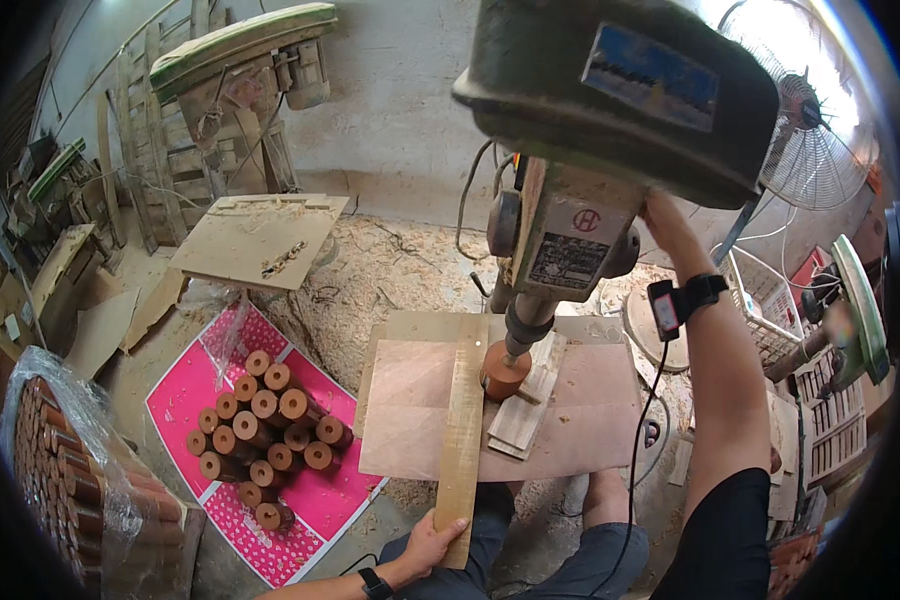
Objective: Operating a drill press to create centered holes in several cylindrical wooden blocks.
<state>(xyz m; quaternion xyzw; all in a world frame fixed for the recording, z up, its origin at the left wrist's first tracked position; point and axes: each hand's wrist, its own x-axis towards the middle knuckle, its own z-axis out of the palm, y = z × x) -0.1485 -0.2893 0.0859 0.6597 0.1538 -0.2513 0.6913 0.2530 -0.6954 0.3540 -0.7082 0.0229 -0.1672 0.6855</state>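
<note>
My left hand (435, 540) is closed round the near end of a long flat wooden strip (460, 430), which lies across the work board (400, 400). Beside the strip's far part, a brown wooden cylinder (507, 374) stands under the chuck (526, 328) of a green drill press (620, 100). The bit meets the cylinder's top. Pale wooden pieces (522, 425) lie against the cylinder on its right. My right arm reaches up to the right side of the drill head; the right hand (662, 222) is partly behind it, its fingers hidden.
Several bored brown cylinders (265, 405) rest on a pink sheet (320, 490) at left. Plastic-wrapped cylinders (80, 480) are stacked farther left. A cable (638, 450) hangs from my right wrist. Shavings (400, 260) cover the floor; a fan (800, 130) and a basket (760, 300) stand right.
</note>
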